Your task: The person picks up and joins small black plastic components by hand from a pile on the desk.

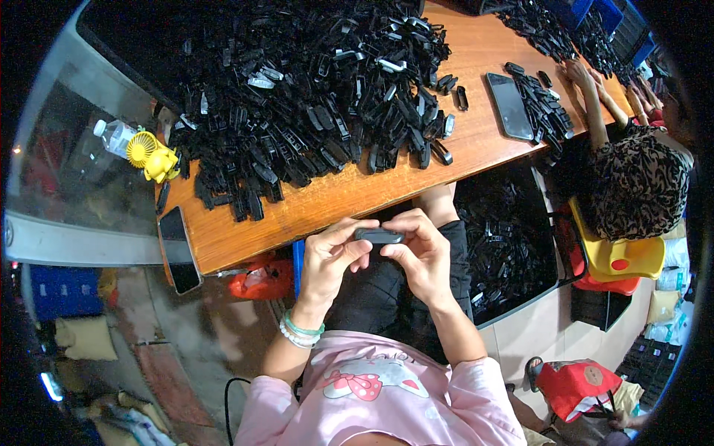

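A small dark grey, elongated plastic piece with rounded ends (379,236) is held level above my lap, just off the table's front edge. My left hand (332,253) pinches its left end between thumb and fingers. On the other end, the thumb and fingers of my right hand (419,249) are closed. Beyond my hands, a big heap of similar black plastic pieces (297,111) covers much of the wooden table (245,234); a few of them look grey or silvery.
A black bin of dark parts (506,245) stands right of my legs. On the table lie a phone (181,249), a yellow fan (152,154), a clear bottle (115,138) and a dark tablet-like slab (509,106). A co-worker in a patterned top (641,182) sits at the right.
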`<act>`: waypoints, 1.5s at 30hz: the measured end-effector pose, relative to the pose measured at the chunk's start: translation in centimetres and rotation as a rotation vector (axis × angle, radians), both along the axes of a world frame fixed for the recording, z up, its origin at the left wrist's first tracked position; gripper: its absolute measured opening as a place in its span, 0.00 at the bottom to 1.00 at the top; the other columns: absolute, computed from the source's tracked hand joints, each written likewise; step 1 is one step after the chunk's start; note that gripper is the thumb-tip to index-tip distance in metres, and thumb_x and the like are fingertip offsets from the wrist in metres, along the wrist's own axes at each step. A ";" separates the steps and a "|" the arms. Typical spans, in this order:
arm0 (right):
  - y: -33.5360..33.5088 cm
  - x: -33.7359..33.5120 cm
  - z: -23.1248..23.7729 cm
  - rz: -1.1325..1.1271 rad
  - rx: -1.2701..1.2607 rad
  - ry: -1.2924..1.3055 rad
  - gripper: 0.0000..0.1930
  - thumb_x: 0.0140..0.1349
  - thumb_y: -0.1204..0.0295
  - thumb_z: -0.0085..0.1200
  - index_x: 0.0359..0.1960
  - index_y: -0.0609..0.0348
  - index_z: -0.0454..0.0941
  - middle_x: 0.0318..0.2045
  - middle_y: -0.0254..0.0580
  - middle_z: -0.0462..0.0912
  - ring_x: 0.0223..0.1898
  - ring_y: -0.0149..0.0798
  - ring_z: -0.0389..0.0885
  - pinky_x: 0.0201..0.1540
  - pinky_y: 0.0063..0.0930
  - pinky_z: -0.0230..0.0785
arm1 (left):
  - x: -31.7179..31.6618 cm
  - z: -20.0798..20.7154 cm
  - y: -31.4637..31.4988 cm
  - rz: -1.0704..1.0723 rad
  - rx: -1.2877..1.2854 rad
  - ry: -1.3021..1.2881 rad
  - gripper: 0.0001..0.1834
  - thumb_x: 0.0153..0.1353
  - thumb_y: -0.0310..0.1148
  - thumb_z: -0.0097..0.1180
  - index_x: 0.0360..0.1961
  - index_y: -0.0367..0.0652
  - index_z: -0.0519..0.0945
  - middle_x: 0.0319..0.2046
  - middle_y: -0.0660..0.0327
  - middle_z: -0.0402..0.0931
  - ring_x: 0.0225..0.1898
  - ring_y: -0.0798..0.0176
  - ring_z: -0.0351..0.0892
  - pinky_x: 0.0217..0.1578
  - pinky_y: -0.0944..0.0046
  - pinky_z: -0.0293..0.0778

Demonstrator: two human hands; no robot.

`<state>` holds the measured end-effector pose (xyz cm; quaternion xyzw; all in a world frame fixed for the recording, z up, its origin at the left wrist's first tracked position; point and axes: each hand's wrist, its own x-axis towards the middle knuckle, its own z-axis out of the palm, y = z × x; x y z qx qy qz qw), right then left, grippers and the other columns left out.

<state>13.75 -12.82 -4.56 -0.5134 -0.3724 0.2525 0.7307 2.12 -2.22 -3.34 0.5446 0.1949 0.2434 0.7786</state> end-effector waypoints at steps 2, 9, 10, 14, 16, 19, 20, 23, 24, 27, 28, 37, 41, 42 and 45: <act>0.0 0.1 -0.2 0.018 -0.001 0.016 0.15 0.50 0.81 0.62 0.41 0.65 0.76 0.36 0.38 0.72 0.37 0.30 0.74 0.35 0.20 0.69 | -0.4 -0.5 0.2 -0.028 -0.051 -0.026 0.14 0.57 0.28 0.58 0.45 0.34 0.79 0.29 0.64 0.74 0.22 0.75 0.70 0.20 0.77 0.64; 0.8 1.6 -2.7 0.155 -0.324 -0.198 0.14 0.50 0.81 0.60 0.40 0.65 0.77 0.32 0.38 0.74 0.32 0.30 0.75 0.34 0.21 0.69 | -0.5 -2.1 2.2 0.263 0.799 0.300 0.15 0.51 0.30 0.64 0.40 0.35 0.81 0.35 0.57 0.77 0.33 0.64 0.75 0.31 0.69 0.71; 1.0 1.4 -2.7 0.161 -0.248 -0.127 0.13 0.52 0.83 0.58 0.41 0.64 0.77 0.35 0.37 0.74 0.34 0.30 0.75 0.34 0.20 0.68 | -0.7 -2.1 2.4 0.311 0.815 0.323 0.14 0.51 0.28 0.64 0.39 0.34 0.81 0.35 0.58 0.77 0.34 0.67 0.75 0.33 0.70 0.70; 2.0 7.2 -2.3 -0.580 -0.348 -0.767 0.13 0.49 0.83 0.54 0.38 0.60 0.75 0.39 0.49 0.73 0.40 0.50 0.73 0.42 0.38 0.67 | 2.4 -1.1 2.3 0.286 0.834 0.245 0.09 0.53 0.24 0.60 0.36 0.34 0.81 0.32 0.57 0.77 0.33 0.64 0.75 0.34 0.69 0.70; 2.9 9.8 -2.1 -0.733 -0.437 -0.952 0.13 0.50 0.80 0.54 0.39 0.58 0.75 0.38 0.47 0.73 0.40 0.49 0.72 0.42 0.39 0.65 | 6.1 -0.7 2.8 0.285 1.083 0.061 0.06 0.53 0.21 0.58 0.33 0.34 0.80 0.31 0.54 0.77 0.34 0.57 0.76 0.37 0.64 0.71; 2.8 12.0 -3.1 -0.691 -0.531 -1.046 0.12 0.50 0.79 0.56 0.38 0.60 0.76 0.37 0.48 0.73 0.40 0.50 0.71 0.44 0.40 0.64 | 13.5 0.5 2.5 0.208 1.234 -0.092 0.10 0.49 0.18 0.55 0.35 0.36 0.80 0.32 0.55 0.76 0.36 0.53 0.74 0.39 0.60 0.71; 2.5 12.4 -3.7 -0.671 -0.503 -1.047 0.13 0.48 0.81 0.54 0.38 0.63 0.75 0.37 0.49 0.73 0.40 0.53 0.70 0.43 0.42 0.64 | 15.9 0.5 2.5 0.209 1.308 -0.112 0.10 0.49 0.18 0.54 0.35 0.37 0.80 0.32 0.55 0.76 0.37 0.52 0.74 0.38 0.60 0.71; 3.1 11.5 -4.5 -0.694 -0.519 -1.023 0.16 0.42 0.85 0.49 0.37 0.66 0.74 0.39 0.54 0.73 0.41 0.57 0.68 0.45 0.45 0.62 | 21.3 -0.9 2.9 0.241 1.600 0.159 0.09 0.51 0.32 0.56 0.29 0.37 0.81 0.33 0.53 0.73 0.39 0.53 0.68 0.45 0.56 0.64; 3.1 11.2 -4.6 -0.712 -0.474 -1.021 0.15 0.43 0.85 0.49 0.37 0.66 0.73 0.40 0.54 0.73 0.41 0.58 0.68 0.46 0.45 0.62 | 22.5 -1.4 3.1 0.257 1.663 0.227 0.11 0.51 0.35 0.56 0.27 0.37 0.81 0.33 0.52 0.72 0.40 0.53 0.67 0.45 0.54 0.62; 2.4 12.0 -5.2 -0.691 -0.519 -1.019 0.15 0.44 0.78 0.51 0.38 0.62 0.73 0.42 0.47 0.72 0.42 0.52 0.68 0.44 0.41 0.62 | 24.7 -1.7 3.0 0.253 1.738 0.318 0.08 0.48 0.30 0.53 0.22 0.36 0.80 0.32 0.50 0.72 0.41 0.52 0.67 0.42 0.52 0.61; 2.3 12.2 -5.3 -0.669 -0.507 -1.006 0.15 0.44 0.78 0.51 0.38 0.62 0.73 0.42 0.47 0.72 0.42 0.52 0.68 0.44 0.41 0.62 | 25.1 -1.9 3.0 0.241 1.740 0.369 0.07 0.46 0.29 0.52 0.20 0.36 0.80 0.32 0.50 0.72 0.41 0.52 0.67 0.41 0.51 0.61; 2.2 12.6 -5.5 -0.646 -0.559 -1.031 0.14 0.46 0.76 0.50 0.37 0.58 0.73 0.44 0.43 0.73 0.42 0.50 0.69 0.42 0.39 0.62 | 25.7 -0.9 4.0 0.280 1.475 0.290 0.10 0.40 0.32 0.62 0.22 0.37 0.78 0.28 0.50 0.74 0.38 0.51 0.73 0.42 0.54 0.68; 2.5 12.5 -5.0 -0.660 -0.524 -1.027 0.12 0.48 0.73 0.52 0.37 0.56 0.74 0.42 0.40 0.73 0.41 0.48 0.69 0.41 0.40 0.62 | 25.2 0.4 5.0 0.330 1.220 0.151 0.11 0.42 0.33 0.63 0.24 0.36 0.78 0.26 0.51 0.76 0.33 0.52 0.76 0.36 0.59 0.73; 2.5 12.3 -4.7 -0.659 -0.524 -1.027 0.12 0.48 0.73 0.52 0.37 0.56 0.74 0.42 0.40 0.73 0.41 0.48 0.69 0.41 0.40 0.62 | 24.9 0.5 5.4 0.293 1.064 0.166 0.12 0.45 0.33 0.64 0.25 0.35 0.78 0.23 0.56 0.78 0.26 0.61 0.77 0.30 0.65 0.73; 2.7 11.8 -4.0 -0.642 -0.475 -0.964 0.08 0.51 0.79 0.54 0.34 0.60 0.73 0.37 0.44 0.74 0.40 0.51 0.69 0.44 0.40 0.62 | 23.6 1.2 7.1 0.164 0.516 0.049 0.08 0.52 0.31 0.63 0.27 0.37 0.79 0.23 0.65 0.78 0.23 0.76 0.73 0.24 0.74 0.70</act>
